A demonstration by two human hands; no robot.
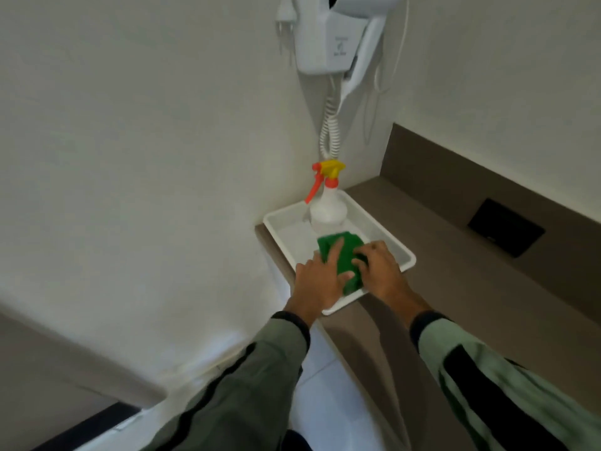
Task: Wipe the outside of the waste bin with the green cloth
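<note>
A folded green cloth (pixel 345 252) lies in a white tray (pixel 286 229) on a brown counter. Both my hands are on the cloth. My left hand (pixel 320 281) rests on its left side with the index finger stretched across it. My right hand (pixel 379 270) covers its right edge with the fingers curled onto it. I cannot tell whether either hand has a real grip on the cloth. No waste bin is in view.
A white spray bottle (pixel 327 209) with an orange and yellow trigger stands at the back of the tray. A wall-mounted hair dryer (pixel 335 40) with a coiled cord hangs above. The brown counter (pixel 455 275) runs to the right along a backsplash with a dark panel (pixel 505 227).
</note>
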